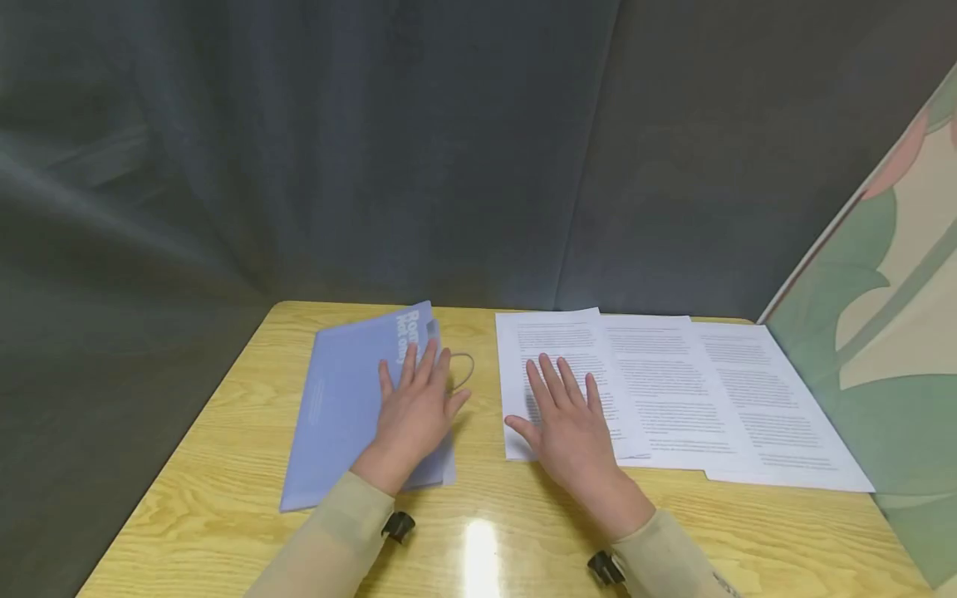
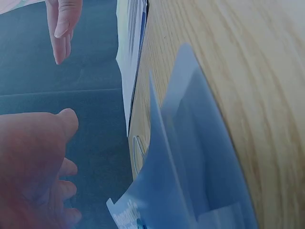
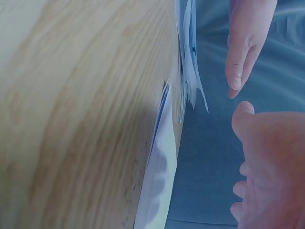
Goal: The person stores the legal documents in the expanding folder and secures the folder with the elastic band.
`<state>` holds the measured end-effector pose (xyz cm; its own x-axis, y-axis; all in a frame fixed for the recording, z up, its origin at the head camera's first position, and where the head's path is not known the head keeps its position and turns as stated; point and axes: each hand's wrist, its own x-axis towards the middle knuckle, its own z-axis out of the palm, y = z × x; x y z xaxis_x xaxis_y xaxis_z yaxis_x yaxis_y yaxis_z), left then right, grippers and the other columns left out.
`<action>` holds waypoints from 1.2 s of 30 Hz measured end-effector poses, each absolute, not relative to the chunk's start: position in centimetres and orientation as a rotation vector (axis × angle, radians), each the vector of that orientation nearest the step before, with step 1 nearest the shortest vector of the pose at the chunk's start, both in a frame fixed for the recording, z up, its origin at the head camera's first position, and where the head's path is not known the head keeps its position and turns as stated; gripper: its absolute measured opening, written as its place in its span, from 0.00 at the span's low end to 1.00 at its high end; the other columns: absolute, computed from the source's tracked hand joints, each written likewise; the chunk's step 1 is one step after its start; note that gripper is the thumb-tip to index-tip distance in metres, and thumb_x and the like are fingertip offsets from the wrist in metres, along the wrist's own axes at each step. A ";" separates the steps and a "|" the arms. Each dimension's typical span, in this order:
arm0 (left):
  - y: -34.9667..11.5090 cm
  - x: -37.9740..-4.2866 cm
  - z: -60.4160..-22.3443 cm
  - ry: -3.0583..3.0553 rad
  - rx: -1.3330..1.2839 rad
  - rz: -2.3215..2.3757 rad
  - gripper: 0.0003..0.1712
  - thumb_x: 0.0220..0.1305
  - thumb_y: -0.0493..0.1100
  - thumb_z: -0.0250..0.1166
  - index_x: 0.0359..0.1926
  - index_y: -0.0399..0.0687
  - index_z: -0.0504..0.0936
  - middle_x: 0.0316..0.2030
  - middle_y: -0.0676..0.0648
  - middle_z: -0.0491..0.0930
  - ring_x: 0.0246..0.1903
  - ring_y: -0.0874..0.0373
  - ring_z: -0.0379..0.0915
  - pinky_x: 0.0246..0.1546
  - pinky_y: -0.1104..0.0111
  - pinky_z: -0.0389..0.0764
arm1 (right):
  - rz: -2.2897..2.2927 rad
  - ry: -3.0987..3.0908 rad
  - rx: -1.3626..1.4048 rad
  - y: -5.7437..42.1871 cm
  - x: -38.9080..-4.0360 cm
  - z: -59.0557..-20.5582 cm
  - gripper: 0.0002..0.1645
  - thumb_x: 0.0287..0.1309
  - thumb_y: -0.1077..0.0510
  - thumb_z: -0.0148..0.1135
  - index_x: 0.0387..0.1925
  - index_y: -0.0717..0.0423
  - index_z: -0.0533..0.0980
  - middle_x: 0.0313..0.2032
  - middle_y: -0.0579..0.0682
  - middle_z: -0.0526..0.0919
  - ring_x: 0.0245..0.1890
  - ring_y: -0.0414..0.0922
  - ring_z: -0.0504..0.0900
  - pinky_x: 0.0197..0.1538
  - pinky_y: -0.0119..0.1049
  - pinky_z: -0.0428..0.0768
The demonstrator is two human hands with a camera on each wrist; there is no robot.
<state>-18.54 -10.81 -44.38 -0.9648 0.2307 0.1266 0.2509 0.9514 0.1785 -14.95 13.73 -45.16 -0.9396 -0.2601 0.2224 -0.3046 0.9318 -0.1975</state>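
Observation:
My left hand (image 1: 414, 415), fingers spread, hovers over the right part of a blue document folder (image 1: 340, 407) with white lettering near its top. A thin grey loop (image 1: 471, 370) sticks out from the folder's right side. In the left wrist view the cover of the folder (image 2: 157, 176) stands slightly apart from its back. Over the leftmost printed sheets (image 1: 553, 332) is my right hand (image 1: 571, 432), palm down with fingers spread and casting a shadow on the paper. The right wrist view shows a gap between that hand and the sheets (image 3: 159, 181). Neither hand holds anything.
More printed sheets overlap to the right, a middle one (image 1: 673, 390) and a far right one (image 1: 785, 415). All lie on a light wooden table (image 1: 217, 473). A dark curtain (image 1: 419, 149) hangs behind it, and a patterned cloth (image 1: 905, 332) borders the right side.

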 end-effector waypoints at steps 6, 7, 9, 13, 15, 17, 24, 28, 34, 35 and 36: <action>-11.1 -18.7 -44.5 -3.013 -0.357 -0.303 0.45 0.85 0.69 0.51 0.88 0.49 0.57 0.88 0.43 0.45 0.87 0.41 0.31 0.78 0.28 0.37 | 0.358 -2.877 0.434 13.6 -14.9 -45.3 0.53 0.77 0.32 0.61 0.87 0.56 0.56 0.87 0.56 0.53 0.87 0.59 0.49 0.83 0.67 0.44; -11.1 -18.7 -44.5 -3.014 -0.355 -0.301 0.45 0.85 0.69 0.51 0.88 0.49 0.57 0.88 0.43 0.45 0.87 0.41 0.31 0.78 0.28 0.37 | 0.361 -2.870 0.437 13.5 -14.9 -45.2 0.53 0.77 0.32 0.62 0.87 0.56 0.57 0.86 0.57 0.54 0.86 0.59 0.50 0.83 0.67 0.45; -11.3 -18.8 -44.5 -3.002 -0.356 -0.307 0.45 0.85 0.68 0.52 0.88 0.48 0.57 0.88 0.43 0.46 0.87 0.40 0.32 0.78 0.27 0.38 | 0.363 -2.867 0.437 13.5 -15.0 -45.2 0.53 0.77 0.33 0.62 0.87 0.56 0.57 0.86 0.57 0.54 0.86 0.59 0.50 0.82 0.67 0.46; -11.6 -18.9 -44.5 -2.969 -0.353 -0.317 0.46 0.84 0.67 0.56 0.87 0.46 0.59 0.88 0.41 0.48 0.86 0.38 0.36 0.77 0.26 0.41 | 0.372 -2.855 0.449 13.3 -15.1 -45.2 0.52 0.77 0.33 0.62 0.87 0.56 0.58 0.86 0.57 0.55 0.86 0.59 0.51 0.82 0.67 0.47; -11.7 -18.9 -44.4 -2.962 -0.349 -0.331 0.46 0.83 0.66 0.57 0.87 0.45 0.59 0.88 0.41 0.48 0.86 0.37 0.36 0.77 0.26 0.41 | 0.370 -2.860 0.451 13.2 -15.3 -45.2 0.53 0.77 0.33 0.62 0.87 0.56 0.57 0.86 0.56 0.55 0.86 0.59 0.50 0.83 0.67 0.46; -11.8 -19.0 -44.4 -2.965 -0.342 -0.331 0.46 0.83 0.67 0.56 0.87 0.45 0.59 0.88 0.40 0.48 0.86 0.37 0.36 0.77 0.26 0.42 | 0.371 -2.861 0.455 13.1 -15.4 -45.2 0.53 0.77 0.33 0.62 0.87 0.56 0.57 0.86 0.56 0.55 0.86 0.59 0.51 0.83 0.67 0.46; -12.0 -19.4 -44.5 -2.962 -0.307 -0.383 0.46 0.83 0.66 0.57 0.87 0.44 0.58 0.87 0.40 0.49 0.86 0.34 0.38 0.77 0.26 0.40 | 0.379 -2.892 0.453 12.4 -15.8 -45.4 0.53 0.78 0.32 0.61 0.87 0.56 0.56 0.86 0.56 0.55 0.86 0.59 0.50 0.83 0.66 0.46; -12.3 -19.6 -44.7 -2.968 -0.290 -0.410 0.47 0.83 0.66 0.58 0.87 0.44 0.58 0.87 0.39 0.49 0.86 0.35 0.36 0.77 0.26 0.38 | 0.374 -2.897 0.456 12.1 -16.1 -45.6 0.53 0.78 0.32 0.60 0.87 0.56 0.56 0.86 0.56 0.55 0.86 0.59 0.50 0.83 0.66 0.46; -12.6 -20.0 -45.0 -2.990 -0.261 -0.430 0.48 0.82 0.68 0.57 0.87 0.44 0.58 0.87 0.38 0.48 0.86 0.35 0.36 0.77 0.26 0.39 | 0.380 -2.894 0.462 11.7 -16.3 -46.0 0.53 0.77 0.32 0.61 0.87 0.56 0.57 0.87 0.56 0.54 0.86 0.59 0.50 0.83 0.66 0.46; -12.6 -20.0 -45.0 -2.992 -0.255 -0.433 0.48 0.82 0.68 0.57 0.87 0.44 0.58 0.87 0.38 0.48 0.86 0.35 0.36 0.77 0.26 0.39 | 0.381 -2.896 0.465 11.7 -16.3 -46.1 0.52 0.77 0.32 0.61 0.87 0.56 0.57 0.87 0.56 0.54 0.86 0.59 0.50 0.83 0.66 0.46; -12.7 -20.1 -45.1 -2.995 -0.248 -0.439 0.48 0.82 0.68 0.57 0.87 0.44 0.57 0.87 0.38 0.48 0.86 0.35 0.36 0.77 0.26 0.39 | 0.381 -2.899 0.468 11.6 -16.3 -46.1 0.52 0.77 0.32 0.61 0.87 0.56 0.57 0.87 0.56 0.53 0.87 0.59 0.49 0.83 0.66 0.46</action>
<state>-20.12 -12.70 -45.07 -0.9812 0.1457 0.1262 0.1758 0.9451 0.2755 -16.33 11.57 -46.13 -0.9343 -0.2840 0.2157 -0.3300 0.9177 -0.2213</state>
